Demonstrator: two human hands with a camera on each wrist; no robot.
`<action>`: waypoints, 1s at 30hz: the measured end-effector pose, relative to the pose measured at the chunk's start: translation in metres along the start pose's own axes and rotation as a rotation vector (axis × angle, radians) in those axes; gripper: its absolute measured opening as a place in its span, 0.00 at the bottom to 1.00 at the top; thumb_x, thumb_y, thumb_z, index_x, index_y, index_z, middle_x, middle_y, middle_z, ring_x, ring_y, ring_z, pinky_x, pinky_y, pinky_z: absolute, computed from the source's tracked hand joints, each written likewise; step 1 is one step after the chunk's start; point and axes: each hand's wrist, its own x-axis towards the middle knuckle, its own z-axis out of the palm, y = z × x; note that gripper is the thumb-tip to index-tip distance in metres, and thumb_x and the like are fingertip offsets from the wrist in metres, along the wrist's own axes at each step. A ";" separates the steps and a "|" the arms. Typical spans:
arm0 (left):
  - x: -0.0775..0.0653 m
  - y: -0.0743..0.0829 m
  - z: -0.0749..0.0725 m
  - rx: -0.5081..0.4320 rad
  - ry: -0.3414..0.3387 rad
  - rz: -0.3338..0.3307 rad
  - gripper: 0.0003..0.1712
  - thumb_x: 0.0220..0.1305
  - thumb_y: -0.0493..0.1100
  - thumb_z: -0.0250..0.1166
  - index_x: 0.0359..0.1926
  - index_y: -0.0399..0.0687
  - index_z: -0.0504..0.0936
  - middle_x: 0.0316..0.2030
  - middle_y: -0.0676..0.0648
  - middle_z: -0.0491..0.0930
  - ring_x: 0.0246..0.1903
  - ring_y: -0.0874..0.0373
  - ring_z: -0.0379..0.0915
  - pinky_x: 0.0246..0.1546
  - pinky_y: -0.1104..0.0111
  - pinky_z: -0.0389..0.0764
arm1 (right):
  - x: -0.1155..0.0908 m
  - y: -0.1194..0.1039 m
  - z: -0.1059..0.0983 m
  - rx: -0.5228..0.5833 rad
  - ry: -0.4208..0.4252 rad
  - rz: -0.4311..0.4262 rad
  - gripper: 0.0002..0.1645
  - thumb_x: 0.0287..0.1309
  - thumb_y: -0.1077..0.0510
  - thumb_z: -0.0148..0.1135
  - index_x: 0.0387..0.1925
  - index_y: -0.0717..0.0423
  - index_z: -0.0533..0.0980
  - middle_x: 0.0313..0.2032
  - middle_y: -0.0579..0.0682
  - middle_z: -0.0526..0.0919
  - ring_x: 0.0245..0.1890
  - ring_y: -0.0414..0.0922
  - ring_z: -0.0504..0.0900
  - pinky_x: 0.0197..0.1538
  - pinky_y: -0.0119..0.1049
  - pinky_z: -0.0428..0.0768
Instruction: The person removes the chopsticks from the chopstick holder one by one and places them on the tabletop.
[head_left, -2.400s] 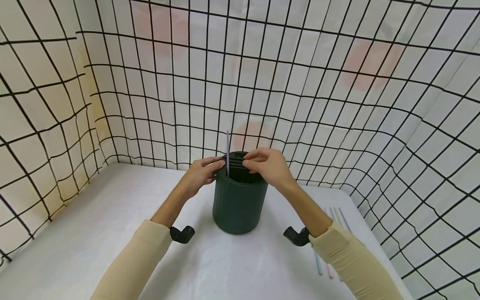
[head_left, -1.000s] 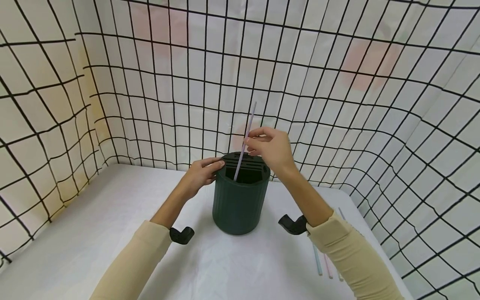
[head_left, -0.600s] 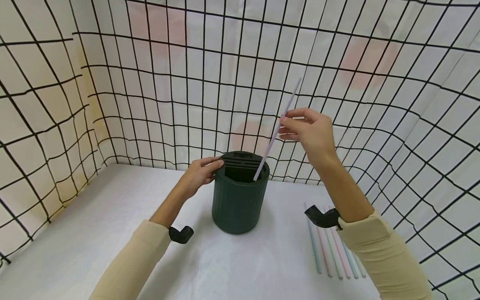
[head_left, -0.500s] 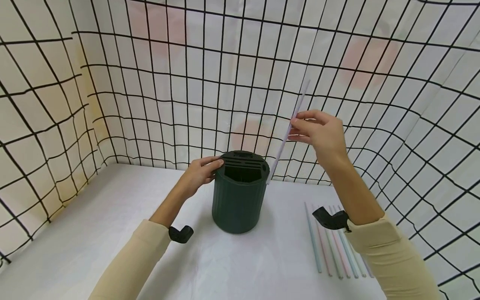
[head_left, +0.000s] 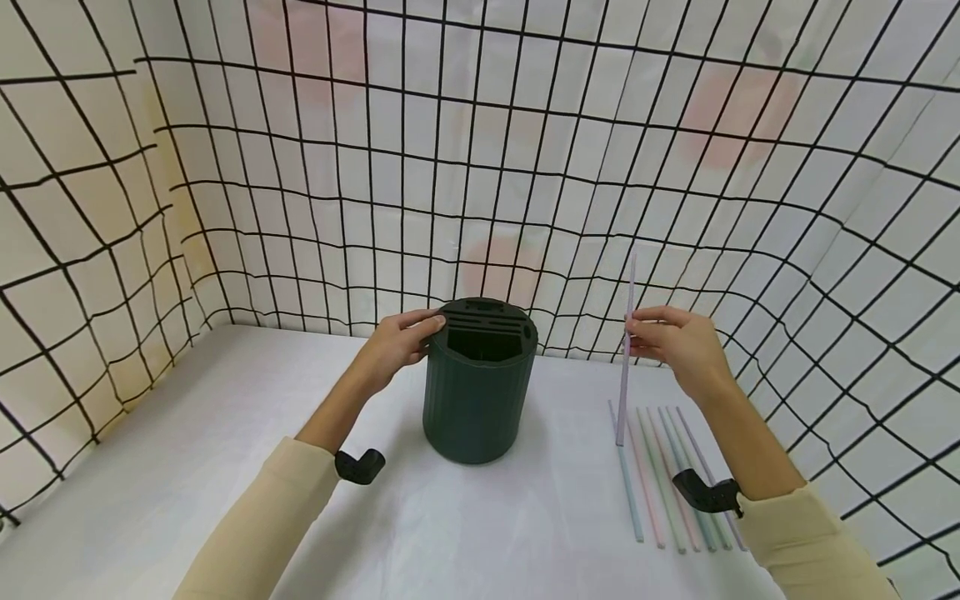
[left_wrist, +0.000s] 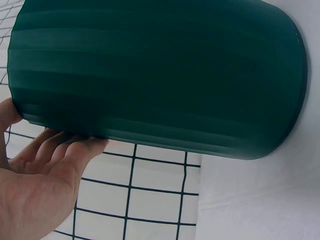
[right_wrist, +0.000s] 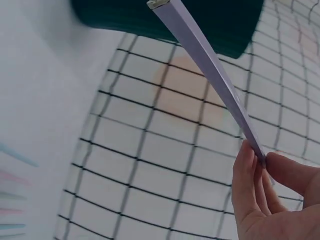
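Observation:
A dark green ribbed pen holder (head_left: pixel 474 400) stands upright on the table, with slots at the back of its top and a wide opening in front. My left hand (head_left: pixel 397 346) grips its left rim, thumb on top and fingers against the outer wall; the left wrist view shows these fingers (left_wrist: pixel 65 150) along the side. To the right, my right hand (head_left: pixel 678 346) pinches a light purple faceted pencil (head_left: pixel 624 383) between thumb and fingertips. The pencil is nearly upright, its lower end overlapping a blue pencil (head_left: pixel 630 496) in the head view.
Several pastel pencils (head_left: pixel 660 479) lie side by side on the white table (head_left: pixel 480 533) at the right, partly behind my right wrist's black mount (head_left: pixel 705 492). Black wire grid (head_left: pixel 450 167) rises behind the table and along both sides.
My right hand has lifted the purple pencil out of the pen holder, carried it right, then lowered it beside the row of pencils, turning it more upright. My left hand stays on the rim.

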 end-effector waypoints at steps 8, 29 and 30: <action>0.000 0.001 0.000 -0.014 0.000 0.004 0.36 0.72 0.57 0.62 0.73 0.45 0.69 0.69 0.41 0.73 0.68 0.47 0.71 0.67 0.55 0.74 | -0.004 0.065 -0.005 -0.029 -0.024 0.150 0.27 0.68 0.59 0.65 0.60 0.75 0.72 0.33 0.39 0.88 0.34 0.40 0.90 0.44 0.34 0.88; 0.001 -0.001 0.000 -0.017 -0.003 0.009 0.35 0.73 0.56 0.62 0.73 0.44 0.69 0.69 0.41 0.73 0.68 0.46 0.71 0.67 0.53 0.73 | -0.014 0.162 0.017 -0.166 -0.035 0.321 0.20 0.64 0.62 0.65 0.52 0.75 0.78 0.35 0.51 0.88 0.30 0.41 0.86 0.36 0.34 0.89; 0.001 -0.001 0.000 -0.017 -0.003 0.010 0.35 0.73 0.56 0.62 0.73 0.44 0.69 0.68 0.41 0.73 0.68 0.46 0.71 0.67 0.53 0.73 | -0.015 0.165 0.017 -0.173 -0.033 0.324 0.20 0.64 0.62 0.66 0.52 0.75 0.78 0.35 0.52 0.88 0.30 0.41 0.86 0.35 0.34 0.89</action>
